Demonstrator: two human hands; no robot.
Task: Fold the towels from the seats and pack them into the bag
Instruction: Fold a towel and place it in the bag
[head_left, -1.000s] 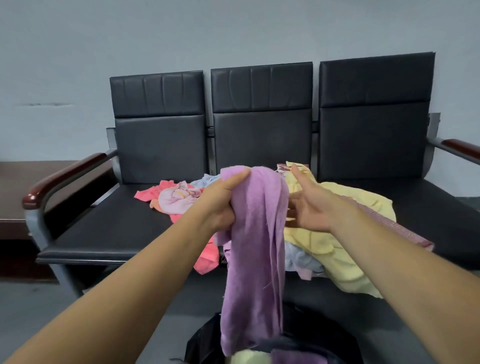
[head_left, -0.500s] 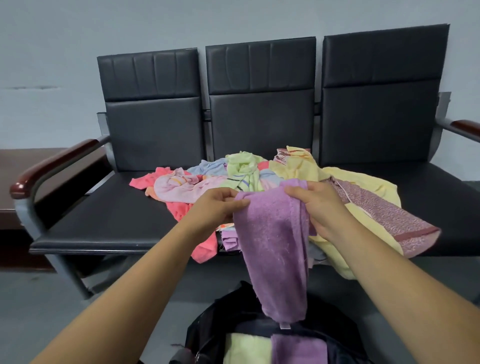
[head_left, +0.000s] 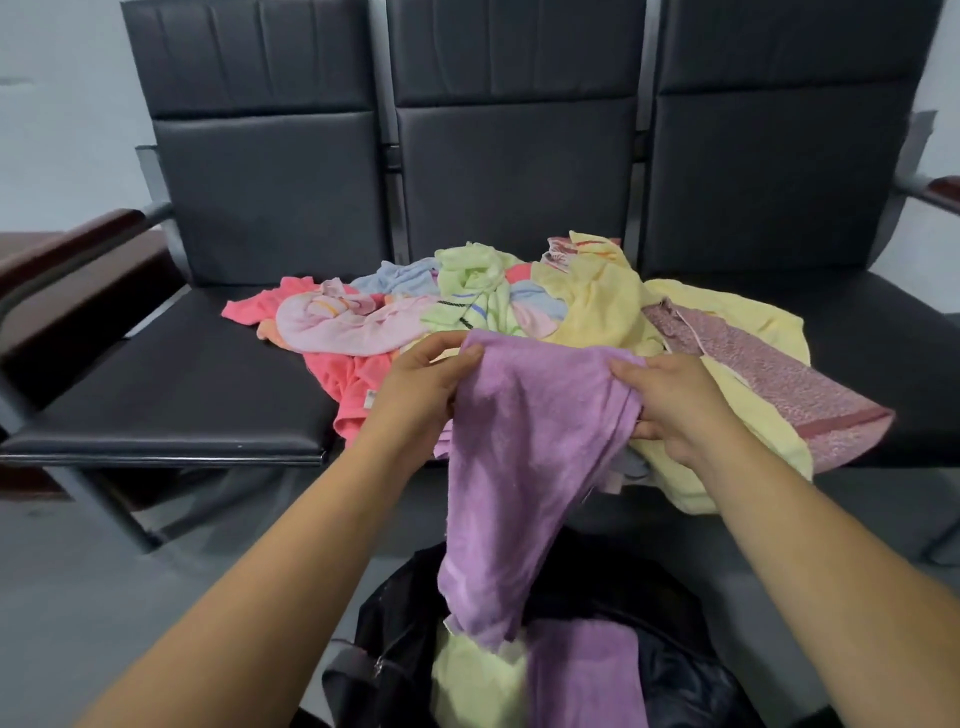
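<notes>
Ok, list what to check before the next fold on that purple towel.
1. Left hand grips one top corner of the purple towel: ok.
2. Right hand grips the other top corner: ok.
3. Towel spread flat between the hands: not ok, it hangs bunched and narrows downward.
4. Lower end clear of the black bag: cannot tell, it hangs over the opening.
5. Bag open for packing: ok, a folded light green towel and a folded purple towel show inside.

Lilac towel; behind it on the black seats, coral, pink, lime-striped, yellow and speckled mauve towels.
</notes>
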